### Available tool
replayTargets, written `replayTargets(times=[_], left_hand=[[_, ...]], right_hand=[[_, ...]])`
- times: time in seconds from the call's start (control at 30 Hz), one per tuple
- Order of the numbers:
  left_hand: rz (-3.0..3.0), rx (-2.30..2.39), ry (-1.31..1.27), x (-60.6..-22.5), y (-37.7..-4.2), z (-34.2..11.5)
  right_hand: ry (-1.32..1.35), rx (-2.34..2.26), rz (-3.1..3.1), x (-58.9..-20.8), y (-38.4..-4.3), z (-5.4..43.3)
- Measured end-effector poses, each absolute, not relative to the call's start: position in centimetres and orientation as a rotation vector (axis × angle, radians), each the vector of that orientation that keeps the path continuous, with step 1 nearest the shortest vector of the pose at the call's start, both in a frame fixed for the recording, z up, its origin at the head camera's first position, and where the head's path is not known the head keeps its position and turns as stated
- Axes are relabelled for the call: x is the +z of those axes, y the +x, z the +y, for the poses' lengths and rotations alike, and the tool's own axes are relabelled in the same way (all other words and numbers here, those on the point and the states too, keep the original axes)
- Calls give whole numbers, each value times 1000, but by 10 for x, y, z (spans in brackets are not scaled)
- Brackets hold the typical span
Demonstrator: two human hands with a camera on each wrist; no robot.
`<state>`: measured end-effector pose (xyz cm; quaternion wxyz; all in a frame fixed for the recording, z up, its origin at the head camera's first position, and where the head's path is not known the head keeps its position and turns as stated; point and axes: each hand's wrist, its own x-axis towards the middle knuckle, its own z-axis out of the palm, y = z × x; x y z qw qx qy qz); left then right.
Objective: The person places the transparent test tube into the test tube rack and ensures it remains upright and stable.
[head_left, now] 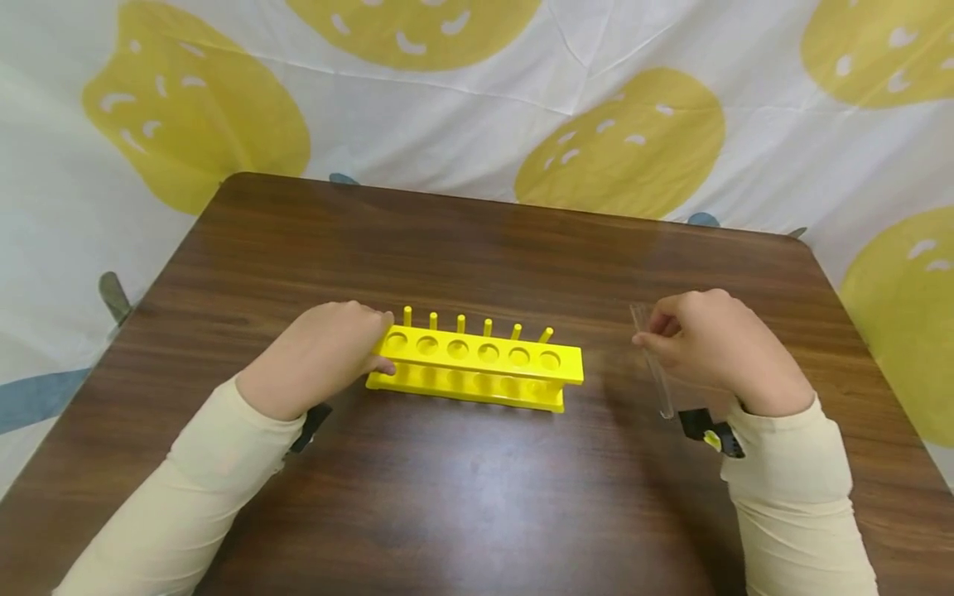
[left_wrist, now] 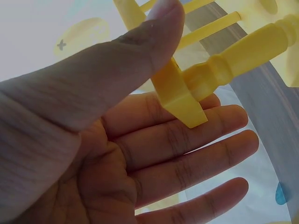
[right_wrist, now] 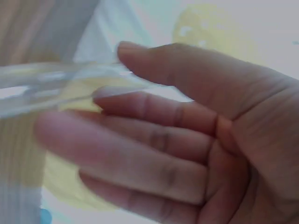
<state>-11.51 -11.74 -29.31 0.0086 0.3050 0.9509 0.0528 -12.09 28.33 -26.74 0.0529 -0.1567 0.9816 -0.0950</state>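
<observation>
My right fingers (head_left: 656, 341) pinch the tube (head_left: 662, 385), likely fragile, best held high. My left fingers (left_wrist: 226, 119) grip the rack (head_left: 477, 367)

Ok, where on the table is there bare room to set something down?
Two bare patches of table: behind, between the yellow rack and the patterned cloth; and in front of the rack, between the sleeves. Crowded: the rack's left end, held by the left hand, and the spot right of the rack, where the right hand holds the clear tube.
</observation>
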Motion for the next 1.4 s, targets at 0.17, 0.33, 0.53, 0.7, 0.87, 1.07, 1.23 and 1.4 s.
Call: replayTargets(times=[0.17, 0.33, 0.53, 0.7, 0.87, 1.07, 1.23, 1.4], left_hand=[[2965, 176, 955, -291, -116, -118], [2968, 189, 958, -292, -116, -119], [2974, 191, 959, -293, -115, -119], [2981, 187, 957, -293, -115, -119], [2986, 183, 953, -293, -115, -119], [2992, 190, 969, -294, -115, -119], [3000, 190, 984, -295, -115, -119], [3003, 188, 978, -296, -116, -120]], right_hand=[[-566, -446, 3188, -253, -109, 288], [-475, -664, 3341, -244, -98, 288], [-453, -895, 3461, -240, -91, 283], [-496, -1021, 3492, -238, -88, 280], [-521, -1113, 3471, -238, -87, 277], [-548, -1165, 3448, -237, -85, 273], [-602, -1159, 3458, -237, -83, 268], [-626, -1204, 3456, -238, -81, 262]])
